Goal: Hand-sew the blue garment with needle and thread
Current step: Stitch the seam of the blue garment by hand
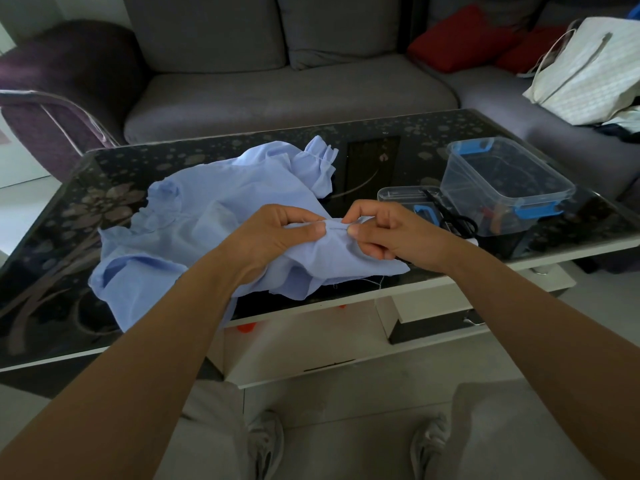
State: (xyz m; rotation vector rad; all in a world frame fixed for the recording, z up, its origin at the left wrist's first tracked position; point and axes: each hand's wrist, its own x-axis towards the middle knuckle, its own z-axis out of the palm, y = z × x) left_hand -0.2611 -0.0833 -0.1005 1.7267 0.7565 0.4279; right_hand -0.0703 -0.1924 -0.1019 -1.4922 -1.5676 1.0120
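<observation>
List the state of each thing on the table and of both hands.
left hand: pinches the blue garment.
right hand: pinches the needle.
blue garment: crumpled on the glass table, near edge held up.
needle: lies along the fabric edge between the thumbs.
clear box: open, no lid on it.
scissors: lying beside the clear box, blades seem closed.

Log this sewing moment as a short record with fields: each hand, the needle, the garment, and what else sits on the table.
left hand: pinches a fold of the blue garment
right hand: pinches the needle at the same fold
needle: lies level between the two thumbs
blue garment: crumpled on the glass table, near part lifted by both hands
to the right: clear box with blue clips, black scissors beside it
</observation>
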